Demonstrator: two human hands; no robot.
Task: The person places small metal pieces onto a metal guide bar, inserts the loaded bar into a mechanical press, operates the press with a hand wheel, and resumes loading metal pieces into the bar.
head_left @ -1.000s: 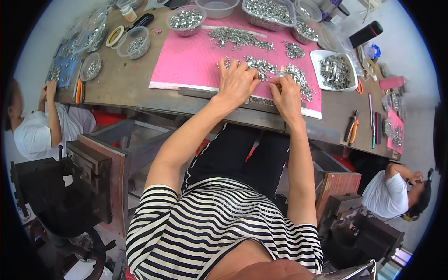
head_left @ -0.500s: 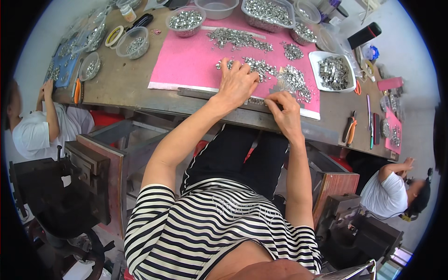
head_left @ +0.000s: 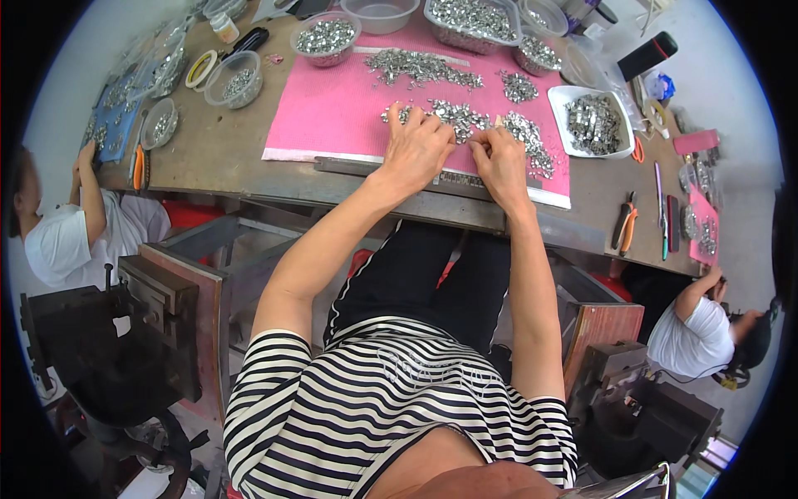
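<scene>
- Across the upper half of the frame, a brown workbench [head_left: 208,141] is partly covered by a pink mat [head_left: 316,112].
- Small silvery metal pieces [head_left: 453,118] are heaped on the mat at upper centre; more are held in a white tray [head_left: 588,155] at the mat's right edge.
- On the left hand [head_left: 418,150], the fingers are curled and slightly spread over the near heap; whether a piece is gripped cannot be told.
- On the right hand [head_left: 502,166], thumb and forefinger are held nearly together between 2 heaps; whether anything is pinched cannot be told.
- Along the mat's front edge, a narrow metal bar [head_left: 349,167] is partly hidden by the left hand.
- Each piece is judged light, stiff and slippery, easily scattered, and best taken by opposite edges between 2 fingertips.
</scene>
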